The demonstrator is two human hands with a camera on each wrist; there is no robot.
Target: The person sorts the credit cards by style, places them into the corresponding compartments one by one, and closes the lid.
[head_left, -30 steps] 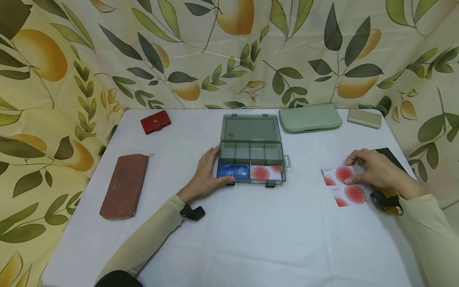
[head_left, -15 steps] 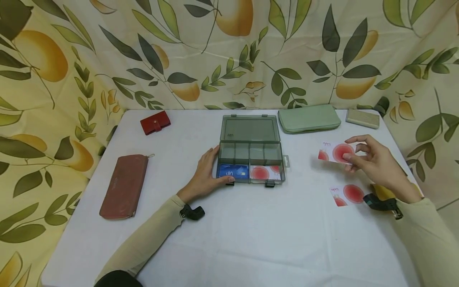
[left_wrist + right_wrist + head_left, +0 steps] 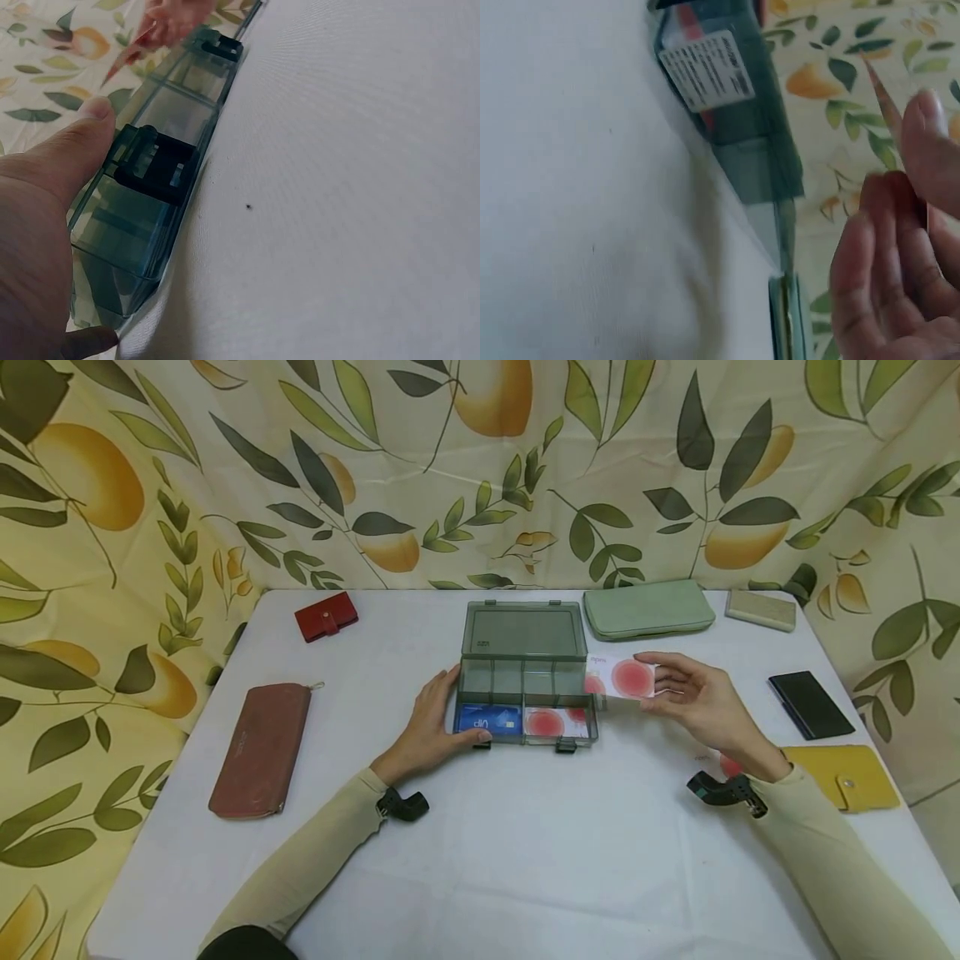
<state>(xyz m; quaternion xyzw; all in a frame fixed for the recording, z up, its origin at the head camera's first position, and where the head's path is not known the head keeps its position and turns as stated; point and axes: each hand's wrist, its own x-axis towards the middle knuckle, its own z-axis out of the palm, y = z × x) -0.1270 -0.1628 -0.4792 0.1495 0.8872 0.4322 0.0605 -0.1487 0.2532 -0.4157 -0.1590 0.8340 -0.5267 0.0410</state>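
front: bare table (image 3: 525, 852) open | centre: box (image 3: 523, 672) blocks | right: phone (image 3: 811, 704), yellow wallet (image 3: 847, 777) crowd edge

The blue card (image 3: 489, 718) in the organizer box (image 3: 525, 672), at the box's 7 o'clock corner, bears white lettering that looks like "vip". Small print on the red-dotted card (image 3: 622, 677) and on the white sticker (image 3: 707, 71) is too small to read.
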